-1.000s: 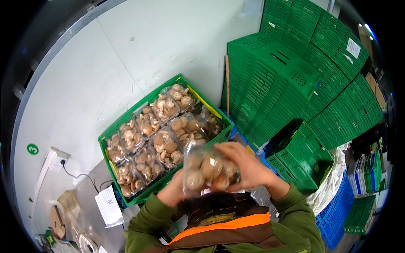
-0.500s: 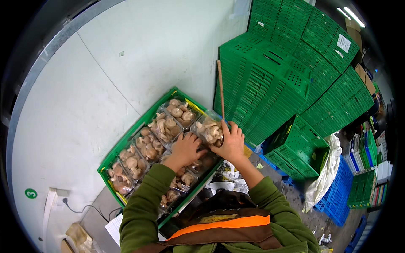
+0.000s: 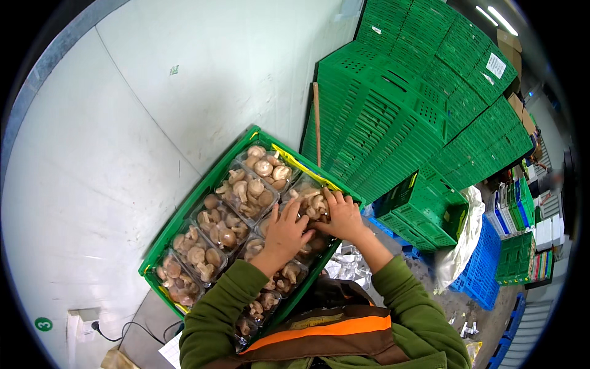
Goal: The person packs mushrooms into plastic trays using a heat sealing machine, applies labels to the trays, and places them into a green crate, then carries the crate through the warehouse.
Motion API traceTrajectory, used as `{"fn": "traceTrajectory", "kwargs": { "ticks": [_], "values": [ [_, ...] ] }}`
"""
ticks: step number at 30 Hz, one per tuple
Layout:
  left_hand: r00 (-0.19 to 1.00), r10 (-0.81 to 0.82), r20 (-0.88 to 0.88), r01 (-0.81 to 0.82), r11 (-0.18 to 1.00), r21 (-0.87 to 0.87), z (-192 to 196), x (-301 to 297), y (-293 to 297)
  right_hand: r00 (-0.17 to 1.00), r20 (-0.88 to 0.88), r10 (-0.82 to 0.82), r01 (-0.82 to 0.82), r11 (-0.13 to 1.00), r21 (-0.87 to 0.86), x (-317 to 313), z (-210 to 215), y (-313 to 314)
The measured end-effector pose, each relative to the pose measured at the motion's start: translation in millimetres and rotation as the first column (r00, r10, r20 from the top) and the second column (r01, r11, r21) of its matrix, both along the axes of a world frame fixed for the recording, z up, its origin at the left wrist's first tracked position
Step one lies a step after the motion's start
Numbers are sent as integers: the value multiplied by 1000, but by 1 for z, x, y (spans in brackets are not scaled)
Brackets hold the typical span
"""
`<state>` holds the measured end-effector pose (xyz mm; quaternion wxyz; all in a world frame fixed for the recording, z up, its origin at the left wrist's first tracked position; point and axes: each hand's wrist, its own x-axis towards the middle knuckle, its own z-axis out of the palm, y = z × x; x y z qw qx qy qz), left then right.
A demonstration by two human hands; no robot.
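Observation:
A clear plastic punnet of brown mushrooms (image 3: 314, 205) sits in the far right corner of a green crate (image 3: 203, 186). My right hand (image 3: 344, 219) grips its right side, with the thumb reaching left along the near edge. Beside it, my left hand (image 3: 285, 237) touches the punnet's left edge, fingers spread and pointing away from me. Several more punnets, such as a mushroom punnet (image 3: 248, 193), fill the crate in two rows. My left hand and forearm hide part of the near row.
A white wall (image 3: 123, 154) runs along the crate's left side. Stacked green crates (image 3: 381, 123) stand at the far right, with a wooden stick (image 3: 317, 123) leaning there. Open green crates (image 3: 427, 212), a white sack (image 3: 464, 246) and a blue pallet (image 3: 482, 264) are at the right.
The punnet in my right hand has gone from tilted above the crate's rim down into the far right corner. My left hand has shifted right to its edge. The view has turned slightly.

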<state>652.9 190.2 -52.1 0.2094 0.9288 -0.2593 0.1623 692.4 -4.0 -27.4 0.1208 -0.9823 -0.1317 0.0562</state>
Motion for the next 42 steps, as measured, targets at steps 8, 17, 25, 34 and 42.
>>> {"fn": "traceTrajectory", "kwargs": {
  "ticks": [8, 17, 25, 34, 42],
  "values": [
    [992, -79, -96, 38, 929, -369, -4, 1, 21, 989, -41, 141, -147, 961, -233, 10, 68, 17],
    [749, 623, -228, -611, 781, 128, 15, 47, 42, 658, 393, 642, -687, 726, -34, 160, -23, 134],
    [655, 663, -363, -722, 690, -41, 1, 46, 45, 562, 535, 631, -752, 659, 12, 150, -55, 161],
    [757, 630, -173, -638, 655, -404, 99, -108, 72, 668, 244, 703, -688, 709, -156, 146, -46, 150],
    [-597, 732, -328, -334, -599, -728, -41, -439, 115, 525, 411, 746, -848, 418, 325, 19, 57, 244]
  ]
}}
